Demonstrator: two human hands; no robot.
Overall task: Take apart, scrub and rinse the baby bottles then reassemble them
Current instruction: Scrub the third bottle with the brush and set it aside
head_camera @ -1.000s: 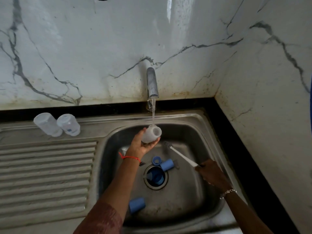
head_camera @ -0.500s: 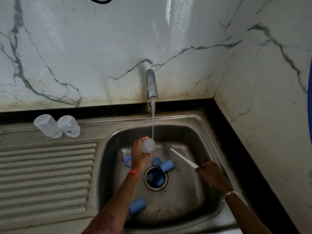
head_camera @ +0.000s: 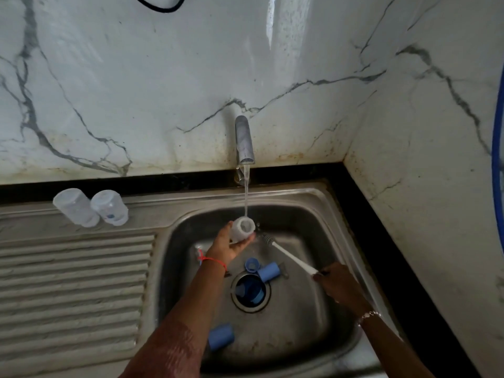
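Head view: the left hand (head_camera: 229, 245) has rolled back palm-up and lifted. The clear bottle body (head_camera: 242, 227) now sits mouth-up right under the tap (head_camera: 244, 140), and the water stream (head_camera: 246, 192) drops into it. Half a second ago it was tipped over, lower in the sink (head_camera: 341, 241). Fingers and thumb are curled round the bottle wall. The right hand (head_camera: 338, 285) has barely moved, fingers clamped on the bottle brush (head_camera: 289, 253), whose head sits idle just beside the bottle. Looks like fill-dump-refill, so this is rinsing and the scrub on this one is likely done. Two clear bottles (head_camera: 75, 205) stand on the drainboard. Blue caps (head_camera: 268, 272) and a blue ring (head_camera: 252, 264) lie near the drain (head_camera: 251, 291), so reassembly has not started.
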